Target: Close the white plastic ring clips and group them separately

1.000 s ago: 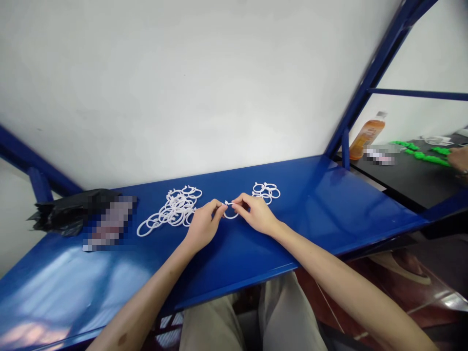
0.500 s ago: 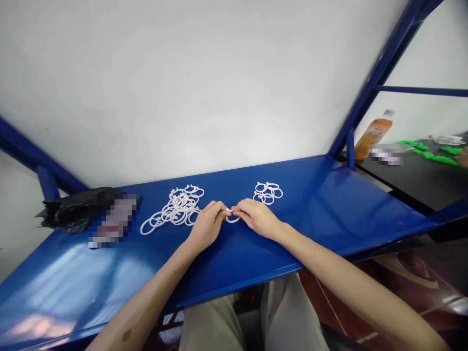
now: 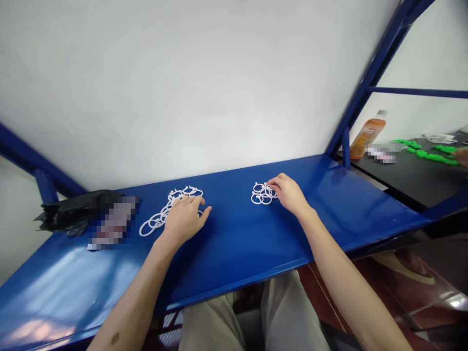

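Observation:
A larger heap of white plastic curtain rings (image 3: 157, 219) lies on the left half of the blue table (image 3: 234, 248). Over its right part is my left hand (image 3: 185, 217), fingers apart, hiding some of those rings; nothing shows in its grasp. On the right side a smaller group of the same rings (image 3: 260, 196) lies flat, with little knobs at their ends. There my right hand (image 3: 287, 191) has thumb and fingers pinched at the group's right edge on a white curtain ring, which the fingers partly cover.
A black plastic bag (image 3: 69, 209) and a blurred packet (image 3: 115, 222) lie at the table's left. On the dark table (image 3: 413, 180) to the right stand an orange drink bottle (image 3: 368, 134) and green pieces (image 3: 435, 156). Another person's hand (image 3: 461, 156) shows at the right edge. Blue frame posts (image 3: 380, 73) flank the wall.
My hands have parted from the ring they both held in the middle. The left went left onto the heap and opened; the right carried the ring right to the small group.

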{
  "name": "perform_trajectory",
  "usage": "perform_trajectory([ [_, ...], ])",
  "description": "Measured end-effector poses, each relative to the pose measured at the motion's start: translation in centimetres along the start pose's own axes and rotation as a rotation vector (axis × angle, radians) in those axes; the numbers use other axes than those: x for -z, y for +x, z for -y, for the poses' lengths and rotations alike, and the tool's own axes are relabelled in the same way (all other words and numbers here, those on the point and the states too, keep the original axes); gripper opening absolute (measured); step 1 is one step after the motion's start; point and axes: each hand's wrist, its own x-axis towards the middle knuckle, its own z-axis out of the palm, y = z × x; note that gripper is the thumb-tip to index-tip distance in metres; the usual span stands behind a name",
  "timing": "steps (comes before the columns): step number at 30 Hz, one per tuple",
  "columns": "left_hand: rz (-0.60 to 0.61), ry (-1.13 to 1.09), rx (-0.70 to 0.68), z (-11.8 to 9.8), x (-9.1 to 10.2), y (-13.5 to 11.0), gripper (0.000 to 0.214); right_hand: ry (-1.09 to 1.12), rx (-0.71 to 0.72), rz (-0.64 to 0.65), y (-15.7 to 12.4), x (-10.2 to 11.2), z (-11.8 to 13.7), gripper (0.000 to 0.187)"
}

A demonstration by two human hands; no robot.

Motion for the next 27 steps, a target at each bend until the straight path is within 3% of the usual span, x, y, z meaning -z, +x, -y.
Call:
perform_trajectory([
  [5, 0.093, 0.046, 0.004, 0.1, 0.1, -0.1, 0.034, -0.104, -0.108, 0.123, -0.3, 0.7, 0.0, 0.012],
  [9, 0.068, -0.023, -0.073, -0.2, -0.3, -0.2, 0.029, -0.169, -0.164, 0.146, -0.5, 0.8, 0.2, 0.012],
  [16, -0.021, -0.258, -0.236, -1.0, -1.0, -0.2, 0.021, -0.169, -0.140, 0.129, -0.7, 0.5, 0.1, 0.020],
  [21, -0.116, -0.194, -0.149, -0.7, -0.5, -0.1, 0.024, -0.171, -0.126, 0.092, -0.7, 0.6, 0.4, 0.019],
  [27, -0.059, -0.088, -0.092, -0.1, -0.5, -0.2, 0.039, -0.175, -0.076, 0.004, -0.7, 0.7, 1.9, 0.019],
])
